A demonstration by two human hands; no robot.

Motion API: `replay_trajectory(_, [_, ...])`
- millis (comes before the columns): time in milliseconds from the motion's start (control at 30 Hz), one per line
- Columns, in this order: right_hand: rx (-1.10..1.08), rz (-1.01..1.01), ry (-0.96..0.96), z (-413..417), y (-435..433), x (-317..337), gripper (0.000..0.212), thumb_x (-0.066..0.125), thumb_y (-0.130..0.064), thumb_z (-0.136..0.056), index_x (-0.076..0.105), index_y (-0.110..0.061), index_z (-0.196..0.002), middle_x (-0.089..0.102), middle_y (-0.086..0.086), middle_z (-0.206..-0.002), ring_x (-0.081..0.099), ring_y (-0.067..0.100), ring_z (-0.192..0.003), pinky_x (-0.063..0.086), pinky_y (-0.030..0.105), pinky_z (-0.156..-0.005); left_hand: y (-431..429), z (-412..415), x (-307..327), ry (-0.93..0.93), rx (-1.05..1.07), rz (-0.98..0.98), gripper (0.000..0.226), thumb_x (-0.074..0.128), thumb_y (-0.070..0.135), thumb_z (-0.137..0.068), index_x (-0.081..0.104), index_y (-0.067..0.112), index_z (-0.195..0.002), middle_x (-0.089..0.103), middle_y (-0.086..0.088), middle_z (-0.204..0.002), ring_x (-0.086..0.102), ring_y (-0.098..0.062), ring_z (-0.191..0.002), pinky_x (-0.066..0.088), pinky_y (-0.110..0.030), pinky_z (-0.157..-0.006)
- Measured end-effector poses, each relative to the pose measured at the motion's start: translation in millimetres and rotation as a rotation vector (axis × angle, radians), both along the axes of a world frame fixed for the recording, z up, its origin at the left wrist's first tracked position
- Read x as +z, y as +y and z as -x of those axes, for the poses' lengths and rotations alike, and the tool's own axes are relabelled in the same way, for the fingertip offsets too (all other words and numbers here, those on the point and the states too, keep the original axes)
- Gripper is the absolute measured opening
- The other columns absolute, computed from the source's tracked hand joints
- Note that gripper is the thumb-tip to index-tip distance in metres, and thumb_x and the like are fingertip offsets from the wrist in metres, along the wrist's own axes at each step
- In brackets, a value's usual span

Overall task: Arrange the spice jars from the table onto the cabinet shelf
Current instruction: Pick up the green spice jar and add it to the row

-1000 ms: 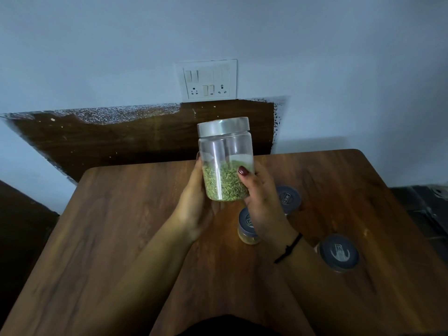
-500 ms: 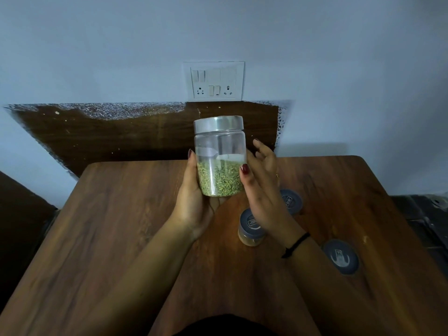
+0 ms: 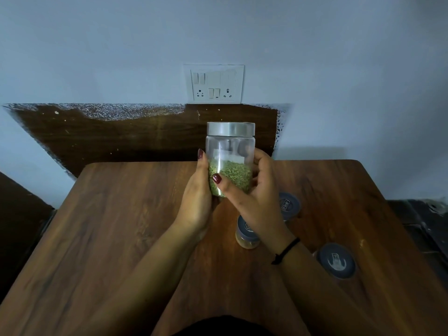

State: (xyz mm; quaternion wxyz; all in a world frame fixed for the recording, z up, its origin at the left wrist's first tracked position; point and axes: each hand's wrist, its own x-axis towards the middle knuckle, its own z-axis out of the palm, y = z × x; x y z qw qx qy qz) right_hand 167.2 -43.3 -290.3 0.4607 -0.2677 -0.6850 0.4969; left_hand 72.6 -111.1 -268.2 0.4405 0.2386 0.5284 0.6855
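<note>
Right hand [image 3: 254,197] has closed since the earlier frame: its fingers, then spread loose behind the glass, now wrap the right side of the clear jar [image 3: 230,151], with the thumb laid across the front.

Head view. Left hand [image 3: 196,197] cups the jar's left side and lower part, one dark-nailed digit lying straight up along the wall; the rest of its fingers are hidden behind the jar. The jar is held upright between both hands, above the far half of the surface [image 3: 121,226]. It is a smooth, transparent cylinder, roughly half filled with fine green seeds and capped by a brushed metal lid [image 3: 230,129].

The surface is wood-grained, brown, with rounded corners. Three squat round jars with dark grey lids stand on it: one amber-filled jar [image 3: 247,235] just under the right wrist, a second jar [image 3: 289,206] just right of the right hand, and a third jar [image 3: 337,260] further right, beside the forearm. A thin black band [image 3: 286,251] circles the right wrist.

Beyond the hands, a dark wooden panel [image 3: 121,137] with a rough, flaked upper edge leans on the pale wall, below a white rectangular switch plate [image 3: 213,84].
</note>
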Motion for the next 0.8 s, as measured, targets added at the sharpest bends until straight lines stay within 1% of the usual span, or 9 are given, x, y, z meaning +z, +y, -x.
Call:
replay_trajectory(67, [0.012, 0.045, 0.033, -1, 1, 2, 0.069, 0.081, -0.05, -0.068, 0.051, -0.024, -0.125, 0.059, 0.009, -0.118, 0.062, 0.026, -0.108, 0.057, 0.049, -0.081, 1, -1, 2, -0.008, -0.016, -0.011, 0.044, 0.033, 0.053, -0.102, 0.065, 0.029, -0.119, 0.073, -0.004, -0.118, 0.069, -0.017, -0.111, 0.054, -0.039, -0.097])
replay_trajectory(133, [0.02, 0.077, 0.076, -2, 2, 4, 0.067, 0.082, -0.05, -0.068, 0.053, -0.023, -0.123, 0.061, 0.01, -0.118, 0.063, 0.027, -0.108, 0.057, 0.051, -0.082, 2, 1, 3, -0.009, -0.051, -0.015, 0.045, 0.033, 0.052, -0.102, 0.062, 0.028, -0.126, 0.071, -0.006, -0.122, 0.068, -0.018, -0.113, 0.055, -0.038, -0.095])
replay_trajectory(200, [0.032, 0.09, 0.099, -4, 3, 5, 0.065, 0.082, -0.048, -0.068, 0.054, -0.022, -0.121, 0.062, 0.011, -0.116, 0.064, 0.029, -0.107, 0.057, 0.052, -0.082, 3, 5, 3, -0.024, -0.08, 0.004, 0.058, 0.029, 0.056, -0.101, 0.057, 0.018, -0.136, 0.069, -0.011, -0.126, 0.065, -0.024, -0.118, 0.053, -0.042, -0.1])
replay_trajectory(300, [0.075, 0.132, 0.14, -7, 3, 9, 0.058, 0.081, -0.037, -0.071, 0.056, -0.013, -0.118, 0.065, 0.013, -0.111, 0.067, 0.029, -0.102, 0.058, 0.054, -0.08, 3, 13, 1, -0.105, -0.085, 0.004, 0.071, 0.027, 0.059, -0.101, 0.055, 0.004, -0.136, 0.065, -0.021, -0.129, 0.063, -0.031, -0.121, 0.049, -0.046, -0.105])
replay_trajectory(367, [0.139, 0.198, 0.183, -9, 1, 13, 0.055, 0.078, -0.029, -0.073, 0.055, -0.006, -0.119, 0.067, 0.012, -0.11, 0.068, 0.026, -0.101, 0.06, 0.047, -0.08, 3, 17, 0, -0.155, -0.102, -0.008, 0.072, 0.027, 0.059, -0.101, 0.056, 0.002, -0.135, 0.062, -0.024, -0.131, 0.059, -0.035, -0.126, 0.041, -0.05, -0.111])
replay_trajectory(433, [0.214, 0.237, 0.21, -10, 0, 14, 0.056, 0.075, -0.024, -0.075, 0.053, -0.003, -0.122, 0.065, 0.015, -0.113, 0.068, 0.026, -0.103, 0.059, 0.036, -0.081, 2, 20, 0, -0.178, -0.143, -0.004, 0.071, 0.025, 0.058, -0.102, 0.056, 0.004, -0.136, 0.061, -0.023, -0.133, 0.057, -0.037, -0.127, 0.041, -0.05, -0.111])
replay_trajectory(567, [0.258, 0.193, 0.192, -10, -1, 13, 0.058, 0.08, -0.043, -0.074, 0.057, -0.012, -0.117, 0.051, 0.03, -0.116, 0.061, 0.041, -0.106, 0.058, 0.043, -0.082, 1, 20, 2, -0.174, -0.233, -0.027, 0.063, 0.019, 0.049, -0.107, 0.054, 0.005, -0.136, 0.067, -0.015, -0.121, 0.065, -0.028, -0.112, 0.056, -0.037, -0.09])
replay_trajectory(700, [0.235, 0.201, 0.243, -13, 4, 15, 0.063, 0.075, -0.033, -0.079, 0.05, -0.002, -0.127, 0.055, 0.028, -0.116, 0.061, 0.037, -0.106, 0.057, 0.042, -0.084, 2, 15, 6, -0.235, -0.282, -0.05, 0.07, 0.018, 0.057, -0.104, 0.05, 0.007, -0.141, 0.06, -0.018, -0.133, 0.06, -0.031, -0.119, 0.051, -0.043, -0.098])
replay_trajectory(800, [0.148, 0.149, 0.227, -14, 10, 14, 0.071, 0.075, -0.048, -0.077, 0.049, -0.003, -0.125, 0.059, 0.024, -0.11, 0.06, 0.04, -0.099, 0.056, 0.048, -0.08, 4, 12, 7, -0.258, -0.287, -0.073, 0.075, 0.022, 0.063, -0.099, 0.047, 0.009, -0.145, 0.054, -0.021, -0.142, 0.053, -0.035, -0.131, 0.046, -0.047, -0.107])
